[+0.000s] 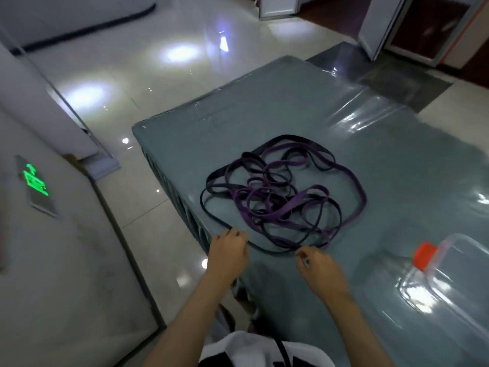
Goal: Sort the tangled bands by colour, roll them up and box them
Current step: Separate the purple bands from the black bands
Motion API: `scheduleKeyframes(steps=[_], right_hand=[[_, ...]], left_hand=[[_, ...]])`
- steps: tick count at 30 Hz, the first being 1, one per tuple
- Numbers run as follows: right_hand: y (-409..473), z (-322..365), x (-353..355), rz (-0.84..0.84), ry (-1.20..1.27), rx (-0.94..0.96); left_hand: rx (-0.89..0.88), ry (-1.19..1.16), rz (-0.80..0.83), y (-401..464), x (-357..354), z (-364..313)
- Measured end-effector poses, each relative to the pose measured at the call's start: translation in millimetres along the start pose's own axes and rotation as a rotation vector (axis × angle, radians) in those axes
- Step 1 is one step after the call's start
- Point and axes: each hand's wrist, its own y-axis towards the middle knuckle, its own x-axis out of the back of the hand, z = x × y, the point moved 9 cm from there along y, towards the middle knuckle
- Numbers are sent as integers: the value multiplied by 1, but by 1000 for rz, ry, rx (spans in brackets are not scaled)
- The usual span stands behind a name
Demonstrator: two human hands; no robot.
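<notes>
A green lit sign glows on the wall far left of the tangle, beyond the glossy tiled floor. The surface, grey-green under a shiny clear film, carries the tangle of bands near its middle: black bands and purple bands looped through one another, the black mostly ringing the outside on the left and near edges of the heap, the purple knotted in its centre and sweeping round its right side.

The left hand rests at the near left edge of the tangle, knuckles up and fingers curled down where the outer black loop passes; its grip seems to be on that band, but the fingertips are hidden, so I cannot tell whether it pinches or only touches. The right hand sits at the near edge of the tangle, right of the left hand, thumb and forefinger drawn together at the black loop; the frame is too blurred to tell if that grip has the band.

A clear plastic box with an orange clip lies on the surface, right of the tangle and nearer the person.
</notes>
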Motion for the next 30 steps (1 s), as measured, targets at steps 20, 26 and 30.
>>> scheduleKeyframes(steps=[20,26,30], right_hand=[[109,40,-64,-104,356,-445],[118,70,-105,41,225,-564],[115,74,-105,-100,279,-612]], left_hand=[[-284,-4,351,257,-27,95],[-351,-58,422,281,-43,116],[-374,-137,513,301,-40,109]])
